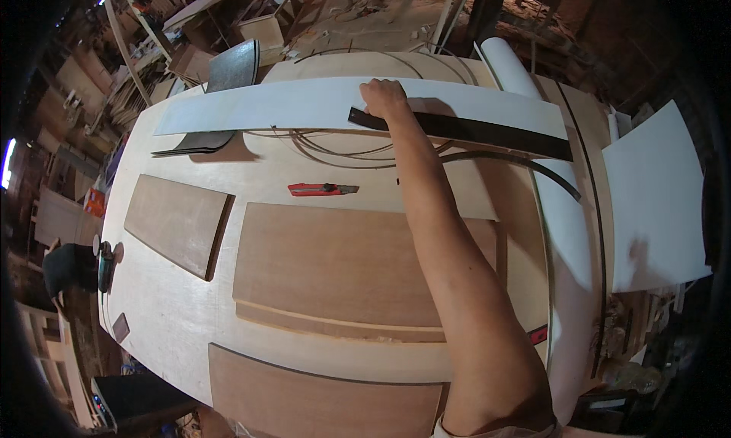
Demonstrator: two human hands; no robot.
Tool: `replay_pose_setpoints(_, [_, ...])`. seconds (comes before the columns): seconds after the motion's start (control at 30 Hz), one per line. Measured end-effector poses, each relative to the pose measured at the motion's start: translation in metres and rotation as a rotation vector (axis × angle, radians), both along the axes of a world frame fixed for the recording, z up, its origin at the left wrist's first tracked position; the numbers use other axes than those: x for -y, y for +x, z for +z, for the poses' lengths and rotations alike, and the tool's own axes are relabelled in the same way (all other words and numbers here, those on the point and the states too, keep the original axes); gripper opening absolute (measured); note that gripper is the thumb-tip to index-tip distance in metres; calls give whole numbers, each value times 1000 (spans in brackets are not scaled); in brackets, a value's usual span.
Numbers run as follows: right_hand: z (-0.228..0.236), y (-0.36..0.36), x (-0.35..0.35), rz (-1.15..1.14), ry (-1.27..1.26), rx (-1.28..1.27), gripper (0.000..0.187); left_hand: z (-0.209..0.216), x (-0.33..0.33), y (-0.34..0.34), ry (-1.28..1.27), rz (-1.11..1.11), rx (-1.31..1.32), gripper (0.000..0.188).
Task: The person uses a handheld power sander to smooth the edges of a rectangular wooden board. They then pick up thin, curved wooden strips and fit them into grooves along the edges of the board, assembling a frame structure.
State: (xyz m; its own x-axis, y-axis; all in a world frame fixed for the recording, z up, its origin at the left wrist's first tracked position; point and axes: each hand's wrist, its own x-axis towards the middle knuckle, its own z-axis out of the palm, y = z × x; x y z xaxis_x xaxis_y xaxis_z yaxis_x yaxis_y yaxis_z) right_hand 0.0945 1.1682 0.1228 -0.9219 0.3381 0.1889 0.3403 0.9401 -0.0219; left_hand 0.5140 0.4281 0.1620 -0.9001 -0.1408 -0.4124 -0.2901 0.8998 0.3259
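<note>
My right hand (383, 98) reaches far forward over the table, its fingers closed around a long dark flat strip (487, 133) close to the strip's left end. Under this strip lies a long white panel (251, 105), running across the far part of the table. Folded grey sheets (198, 142) stick out from below the panel's left part, and thin bent strips (335, 150) curl out in front of it. Nearer to me, a red utility knife (324, 189) rests on the tabletop. My left hand is out of view.
Brown wooden panels (335, 267) lie in the middle, with a smaller one (179, 221) at left and another (320, 396) at the near edge. A white roll (567, 263) runs along the right. A power tool (105, 267) sits at the left edge.
</note>
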Motion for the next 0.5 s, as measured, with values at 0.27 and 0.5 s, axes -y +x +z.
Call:
replay_pose_setpoints(0.27, [44,49,-54,-33,-453,-534,18,3,15,-6,-23,-27,-45,43])
replay_pose_setpoints(0.5, [219,231,-124,-124,-176,-1186,36,9,37,6,-44,-37,-141,41])
